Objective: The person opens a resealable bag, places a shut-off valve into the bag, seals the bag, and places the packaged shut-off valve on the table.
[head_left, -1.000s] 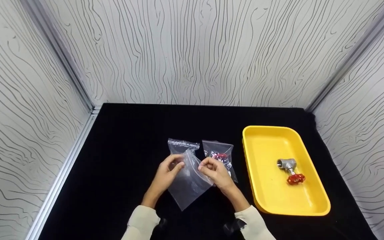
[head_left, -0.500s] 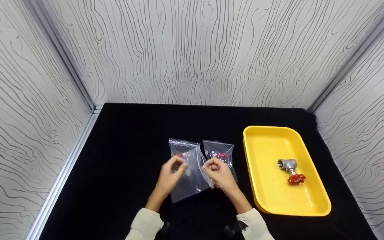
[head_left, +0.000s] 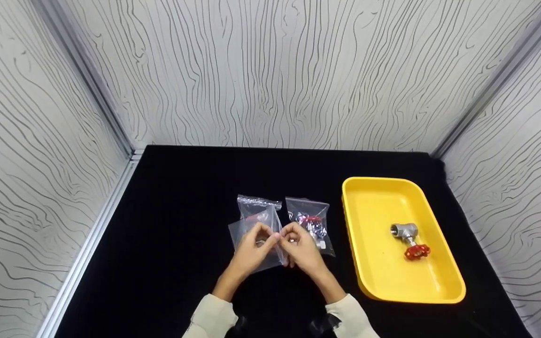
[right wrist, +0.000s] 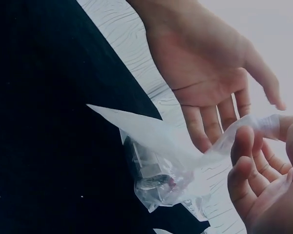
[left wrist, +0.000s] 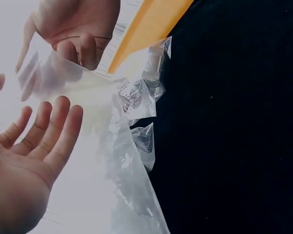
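Observation:
A clear zip bag [head_left: 247,231] hangs between my hands, its opening side toward the right. My right hand [head_left: 302,249] pinches the zip edge. My left hand [head_left: 251,251] has thumb and fingertips right at that edge, close to the right fingertips. The left wrist view shows the left fingers [left wrist: 61,126] spread and relaxed before the film. Behind the held bag lies a second clear bag [head_left: 257,203] with a red part showing through. To its right, another bag [head_left: 304,206] contains a metal valve with a red handwheel.
A yellow tray [head_left: 374,263] stands on the right of the black tabletop [head_left: 181,197]. In it lies a metal valve [head_left: 406,231] with a red handwheel [head_left: 417,252]. Patterned wall panels [head_left: 261,75] enclose the back and sides.
My left hand has moved right until its fingertips meet the right hand's at the bag's edge. The bag has swung up and left. The tray and the other bags have stayed put.

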`<control>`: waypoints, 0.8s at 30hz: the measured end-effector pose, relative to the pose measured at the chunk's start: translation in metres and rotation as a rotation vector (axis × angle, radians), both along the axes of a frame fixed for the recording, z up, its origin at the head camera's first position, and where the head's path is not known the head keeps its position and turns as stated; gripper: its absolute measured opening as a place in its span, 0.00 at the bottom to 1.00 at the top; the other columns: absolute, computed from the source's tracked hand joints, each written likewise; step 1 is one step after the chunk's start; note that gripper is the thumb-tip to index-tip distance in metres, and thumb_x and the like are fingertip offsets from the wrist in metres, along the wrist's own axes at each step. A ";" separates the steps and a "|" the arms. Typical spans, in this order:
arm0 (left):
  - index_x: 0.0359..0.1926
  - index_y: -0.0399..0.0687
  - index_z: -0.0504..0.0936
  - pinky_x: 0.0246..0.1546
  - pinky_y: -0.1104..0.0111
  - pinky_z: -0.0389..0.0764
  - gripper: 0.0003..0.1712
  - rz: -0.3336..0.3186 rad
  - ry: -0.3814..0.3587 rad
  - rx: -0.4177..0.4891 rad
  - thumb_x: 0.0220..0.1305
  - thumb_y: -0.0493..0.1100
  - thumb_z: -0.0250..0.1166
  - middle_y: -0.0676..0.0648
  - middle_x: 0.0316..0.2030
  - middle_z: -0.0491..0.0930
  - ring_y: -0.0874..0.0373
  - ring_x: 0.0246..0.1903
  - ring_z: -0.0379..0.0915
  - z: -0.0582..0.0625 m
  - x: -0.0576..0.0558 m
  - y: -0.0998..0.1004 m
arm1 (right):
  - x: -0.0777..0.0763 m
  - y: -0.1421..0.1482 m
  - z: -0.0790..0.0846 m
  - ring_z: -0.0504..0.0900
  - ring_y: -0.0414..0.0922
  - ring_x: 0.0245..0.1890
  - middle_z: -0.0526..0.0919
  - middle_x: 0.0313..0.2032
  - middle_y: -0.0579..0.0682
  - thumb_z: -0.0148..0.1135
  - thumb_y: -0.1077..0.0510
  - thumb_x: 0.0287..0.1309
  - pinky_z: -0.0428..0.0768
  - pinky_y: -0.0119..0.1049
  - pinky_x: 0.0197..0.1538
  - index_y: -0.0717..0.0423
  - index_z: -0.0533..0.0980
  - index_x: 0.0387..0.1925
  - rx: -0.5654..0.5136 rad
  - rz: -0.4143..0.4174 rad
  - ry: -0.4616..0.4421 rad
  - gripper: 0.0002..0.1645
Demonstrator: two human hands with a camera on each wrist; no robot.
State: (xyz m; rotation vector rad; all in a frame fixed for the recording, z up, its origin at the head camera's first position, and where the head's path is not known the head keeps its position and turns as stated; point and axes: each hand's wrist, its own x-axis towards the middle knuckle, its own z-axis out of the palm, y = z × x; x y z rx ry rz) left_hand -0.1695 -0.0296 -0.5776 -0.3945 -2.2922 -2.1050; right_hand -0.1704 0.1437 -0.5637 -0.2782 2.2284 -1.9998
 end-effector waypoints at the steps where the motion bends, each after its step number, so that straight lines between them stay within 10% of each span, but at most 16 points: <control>1: 0.41 0.35 0.76 0.36 0.72 0.86 0.12 0.005 -0.004 -0.007 0.75 0.40 0.67 0.42 0.33 0.84 0.65 0.32 0.80 0.001 0.000 0.000 | 0.000 -0.001 0.000 0.75 0.37 0.09 0.80 0.25 0.47 0.66 0.64 0.71 0.71 0.29 0.12 0.69 0.73 0.42 0.006 0.004 0.002 0.11; 9: 0.39 0.34 0.79 0.36 0.57 0.92 0.08 0.050 -0.007 -0.047 0.77 0.35 0.62 0.38 0.33 0.89 0.66 0.31 0.83 0.002 -0.003 -0.002 | 0.000 -0.005 -0.004 0.75 0.38 0.10 0.80 0.23 0.49 0.66 0.62 0.72 0.73 0.36 0.11 0.67 0.73 0.41 0.052 0.002 0.040 0.11; 24: 0.35 0.39 0.77 0.15 0.63 0.84 0.06 0.051 0.004 -0.143 0.73 0.34 0.63 0.44 0.18 0.83 0.55 0.12 0.81 0.007 -0.002 -0.005 | -0.003 -0.003 0.002 0.69 0.31 0.07 0.76 0.20 0.45 0.69 0.63 0.67 0.68 0.26 0.11 0.60 0.75 0.38 0.223 -0.154 0.134 0.09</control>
